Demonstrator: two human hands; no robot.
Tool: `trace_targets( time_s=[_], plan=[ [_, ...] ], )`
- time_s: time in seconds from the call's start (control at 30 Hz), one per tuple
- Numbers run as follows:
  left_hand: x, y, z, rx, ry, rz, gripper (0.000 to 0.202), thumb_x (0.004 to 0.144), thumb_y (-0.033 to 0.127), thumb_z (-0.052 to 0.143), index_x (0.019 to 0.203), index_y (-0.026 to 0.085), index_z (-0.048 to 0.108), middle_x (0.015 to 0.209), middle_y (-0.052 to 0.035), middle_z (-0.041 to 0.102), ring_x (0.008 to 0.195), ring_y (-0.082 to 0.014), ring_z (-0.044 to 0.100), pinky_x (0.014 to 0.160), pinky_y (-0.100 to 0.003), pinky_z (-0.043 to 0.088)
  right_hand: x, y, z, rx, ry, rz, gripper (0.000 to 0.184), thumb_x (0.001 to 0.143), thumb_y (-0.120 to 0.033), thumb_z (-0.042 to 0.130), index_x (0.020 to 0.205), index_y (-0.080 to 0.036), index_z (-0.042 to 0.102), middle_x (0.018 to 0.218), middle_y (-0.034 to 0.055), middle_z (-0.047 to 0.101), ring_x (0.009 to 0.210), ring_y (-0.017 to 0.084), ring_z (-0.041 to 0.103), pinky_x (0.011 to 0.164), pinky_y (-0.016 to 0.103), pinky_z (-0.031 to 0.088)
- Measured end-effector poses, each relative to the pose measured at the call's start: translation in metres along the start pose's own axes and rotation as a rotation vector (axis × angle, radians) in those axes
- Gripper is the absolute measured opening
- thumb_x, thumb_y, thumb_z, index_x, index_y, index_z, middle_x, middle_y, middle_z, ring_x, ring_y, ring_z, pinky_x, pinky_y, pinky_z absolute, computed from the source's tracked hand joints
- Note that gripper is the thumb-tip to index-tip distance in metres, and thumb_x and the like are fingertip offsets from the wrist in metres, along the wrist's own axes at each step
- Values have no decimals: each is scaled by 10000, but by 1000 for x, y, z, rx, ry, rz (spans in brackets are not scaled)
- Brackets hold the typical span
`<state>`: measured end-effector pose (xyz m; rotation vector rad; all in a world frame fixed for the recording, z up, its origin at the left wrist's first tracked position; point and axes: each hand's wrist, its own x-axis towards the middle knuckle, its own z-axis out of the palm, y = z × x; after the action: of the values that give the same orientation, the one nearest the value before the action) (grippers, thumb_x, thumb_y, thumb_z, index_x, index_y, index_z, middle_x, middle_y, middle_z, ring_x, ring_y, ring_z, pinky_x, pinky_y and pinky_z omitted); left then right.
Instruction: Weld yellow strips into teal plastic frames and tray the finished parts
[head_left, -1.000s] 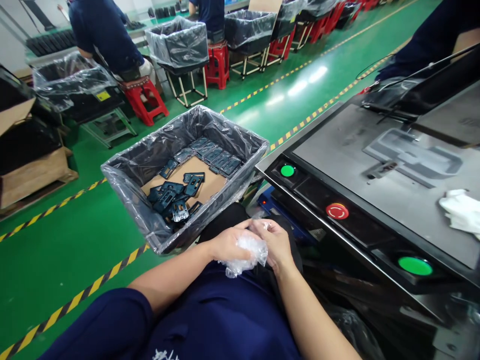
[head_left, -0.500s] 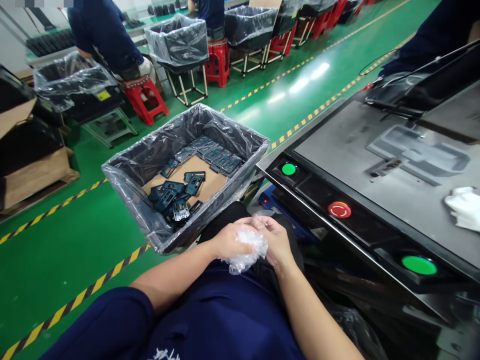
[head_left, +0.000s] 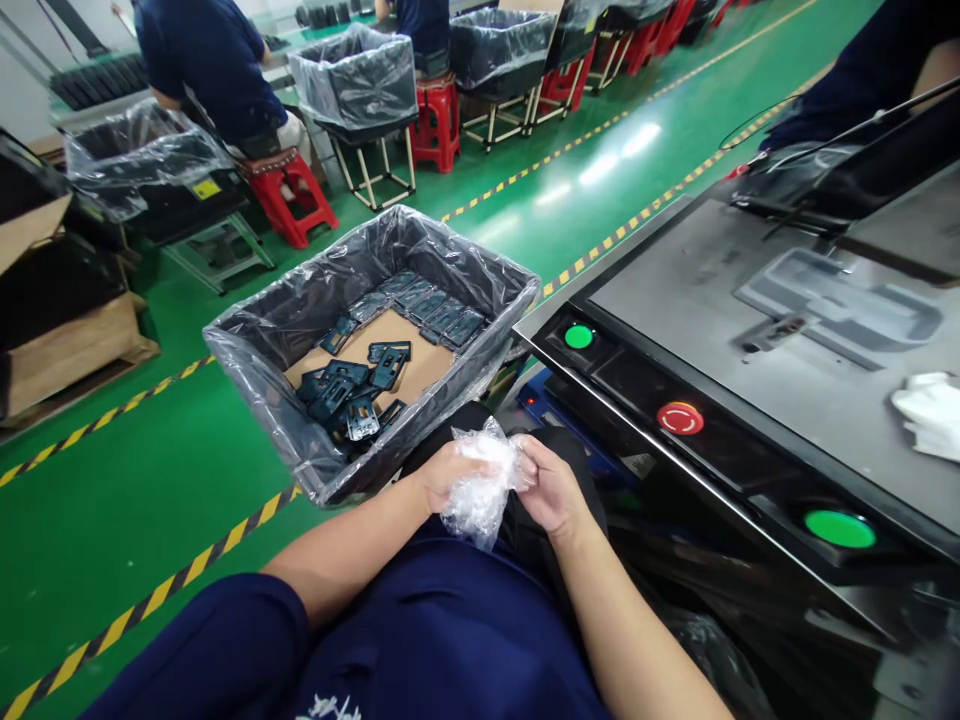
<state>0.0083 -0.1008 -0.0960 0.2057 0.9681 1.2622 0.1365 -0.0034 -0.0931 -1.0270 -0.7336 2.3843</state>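
Observation:
My left hand [head_left: 439, 478] and my right hand [head_left: 551, 488] meet over my lap and both grip a crumpled piece of clear plastic film [head_left: 480, 485], which bunches up between them and hangs down a little. Just ahead to the left stands a plastic-lined bin [head_left: 255, 345] with a cardboard floor and several dark flat parts [head_left: 352, 390] lying in it. What the film wraps, if anything, is hidden.
To the right is a grey press table [head_left: 697, 300] with two green buttons [head_left: 578, 336] [head_left: 839, 528], a red stop button [head_left: 680, 417] and a white glove [head_left: 930, 410]. Other people on red stools [head_left: 289, 195] and more lined bins [head_left: 356, 85] are behind.
The film has been pulled up and spread slightly between my hands, and now hangs lower below them. My hands stay over my lap.

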Motion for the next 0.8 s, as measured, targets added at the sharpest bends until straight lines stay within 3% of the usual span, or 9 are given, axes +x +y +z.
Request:
trace_targets(
  time_s=[0.2,0.3,0.47,0.63,0.73,0.8],
  plan=[
    [-2,1,0,69,39,-10,476,467,322,855,842,98,666,701,-53,631,578,-142,539,594,-286,412,2,12,6,-211,233,9,428,546,-425,843,575,-199,481,465,-83,368,405,57,272,372,212,143],
    [-2,0,2,202,84,38,379,483,232,824,804,108,666,706,-49,634,598,-149,538,611,-294,422,3,18,11,-234,330,-21,393,559,-413,814,567,-207,479,473,-70,409,423,79,332,388,230,211],
    [5,2,9,384,151,100,145,562,138,739,679,133,653,617,-10,594,566,-128,485,561,-263,378,2,22,13,-218,373,-180,397,595,-405,784,547,-210,442,509,-63,428,492,86,344,464,237,283],
    [18,2,11,447,293,161,159,543,5,652,513,146,586,538,27,523,575,-105,417,556,-234,338,0,32,8,-413,318,-415,327,694,-418,726,593,-202,501,558,-48,451,542,108,378,534,259,327],
    [27,-2,11,369,405,148,150,563,8,638,519,144,591,534,29,528,563,-108,447,563,-232,371,-4,37,5,-624,147,-441,236,753,-428,655,782,-199,608,691,-10,566,632,148,476,614,283,397],
    [32,-4,10,278,472,114,129,569,22,633,533,138,588,524,22,538,532,-117,481,551,-243,392,-6,37,4,-734,-11,-414,286,727,-384,645,952,-209,621,766,-1,597,672,165,505,644,295,424]
  ],
)
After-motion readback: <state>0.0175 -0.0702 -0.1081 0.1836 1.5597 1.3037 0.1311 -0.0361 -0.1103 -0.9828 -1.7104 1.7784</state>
